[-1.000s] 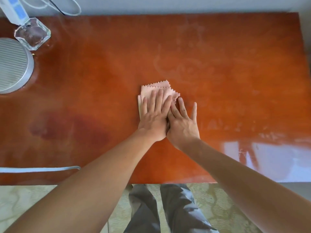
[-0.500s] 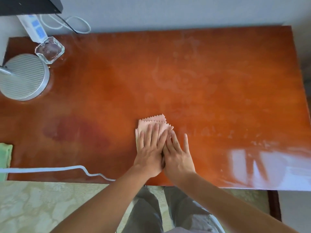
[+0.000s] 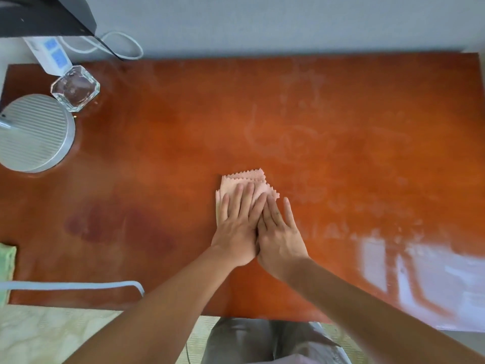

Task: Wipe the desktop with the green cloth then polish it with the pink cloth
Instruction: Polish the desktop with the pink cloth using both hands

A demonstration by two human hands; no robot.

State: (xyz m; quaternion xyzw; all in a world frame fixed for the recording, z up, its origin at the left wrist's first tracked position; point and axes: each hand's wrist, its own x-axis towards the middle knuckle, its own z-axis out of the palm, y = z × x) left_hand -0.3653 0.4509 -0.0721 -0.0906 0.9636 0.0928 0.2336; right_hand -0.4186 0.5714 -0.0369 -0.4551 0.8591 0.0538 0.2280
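- No brand, label or legible writing can be made out; the blue panels on the white device (image 3: pixel 49 57) far to the upper left of the hands are too blurred to be read.
- An orange-brown desktop (image 3: pixel 341 114) is seen against a pale grey wall, with hazy smears to the right of the hands and a darker patch to their left.
- A glass dish (image 3: pixel 75 88) and a round ribbed grey base (image 3: pixel 34 134) are set well to the upper left.
- The green cloth (image 3: pixel 7 271) is seen at the far left edge.
- The left hand (image 3: pixel 237 227) is laid flat, fingers straight, pressed on the pink cloth (image 3: pixel 245 181).
- The right hand (image 3: pixel 279 236) is laid flat just beside it, touching it, fingertips at the cloth's right edge.
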